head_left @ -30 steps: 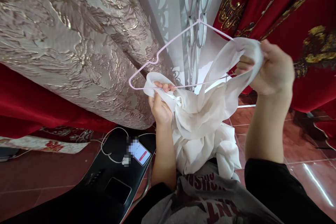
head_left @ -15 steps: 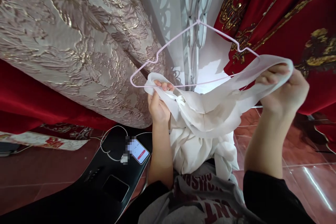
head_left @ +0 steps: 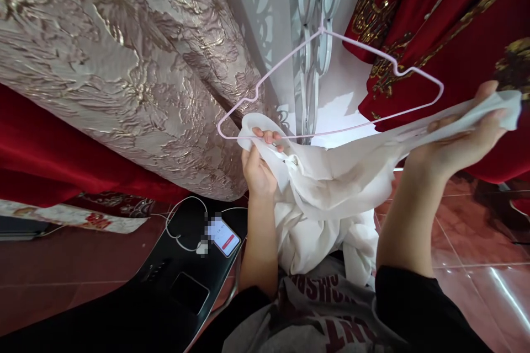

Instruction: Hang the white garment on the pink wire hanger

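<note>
A pink clothes hanger (head_left: 290, 56) hangs by its metal hook against the pale stand, its bottom bar in front of me. My left hand (head_left: 261, 168) is closed on one side of a white garment (head_left: 343, 179) at the hanger's left corner, with fingers around the fabric and the bar. Out to the right, my right hand (head_left: 467, 135) grips the garment's other side, its edge folded over the fingers. That side is pulled taut, apart from the hanger's bare right corner. The garment's lower part drapes in soft folds over my lap.
A cream embossed cloth (head_left: 136, 77) hangs at left, and red fabric with gold embroidery (head_left: 447, 27) at right. Pale scrolled metalwork (head_left: 308, 55) stands behind the hanger. On a black bench (head_left: 161, 281) lie a lit phone (head_left: 224, 236), a dark phone (head_left: 189, 293) and a white cable.
My right hand has moved right and slightly up, stretching the garment sideways. The hanger's right corner, covered by the fabric before, now shows bare. My left hand keeps its grip.
</note>
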Tool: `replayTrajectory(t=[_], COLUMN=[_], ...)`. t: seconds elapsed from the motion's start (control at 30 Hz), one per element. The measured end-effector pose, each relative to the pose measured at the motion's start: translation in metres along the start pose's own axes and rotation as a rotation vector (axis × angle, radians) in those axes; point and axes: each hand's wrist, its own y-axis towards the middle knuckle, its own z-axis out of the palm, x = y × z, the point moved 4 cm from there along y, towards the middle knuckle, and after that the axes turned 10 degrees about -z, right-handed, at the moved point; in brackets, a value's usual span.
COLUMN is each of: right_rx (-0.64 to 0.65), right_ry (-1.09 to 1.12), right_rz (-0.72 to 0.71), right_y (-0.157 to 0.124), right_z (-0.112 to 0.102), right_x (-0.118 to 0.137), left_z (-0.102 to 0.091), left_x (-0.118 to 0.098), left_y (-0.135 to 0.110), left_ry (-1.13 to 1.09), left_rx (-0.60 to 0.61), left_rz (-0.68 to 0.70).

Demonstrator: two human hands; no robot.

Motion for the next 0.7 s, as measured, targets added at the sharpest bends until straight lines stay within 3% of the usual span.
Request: replayTrajectory(t=[0.07,0.13,0.23,0.3,0.4,0.5,0.6,0.7], right_rx=[0.109,0.299,0.697,0.870,0.891,0.865,0.859,0.884], right_ry=[-0.046,-0.106,-0.320,-0.475,-0.539,-0.517,-0.529,-0.546], right_rz=[-0.094,-0.134,-0.049,-0.005,-0.035,-0.032,-0.029,-0.054], right_y=[-0.014,-0.041,-0.081,-0.096,-0.099,-0.095,-0.091,-0.091], right_z=[0.003,0.012,0.024,0.025,0.021,0.019,0.017,0.015], right_x=[0.008,0.008,-0.011,-0.026,-0.036,-0.038,-0.037,-0.037], left_z=[0.000,0.001,0.000,-0.002,-0.013,-0.034,-0.054,-0.051], left_x=[0.003,0.008,0.013,0.013,0.012,0.002,-0.023,-0.060], left_y=[0.001,0.001,0.001,0.000,0.000,0.003,0.010,0.022], left_ry=[-0.004,-0.016,0.001,0.057,0.157,0.232,0.265,0.296], left_rx=[-0.012,-0.017,-0.029,-0.051,-0.101,-0.237,-0.373,-0.300], left_rz=[-0.013,-0.033,-0.006,0.029,-0.002,-0.065,-0.073,-0.037])
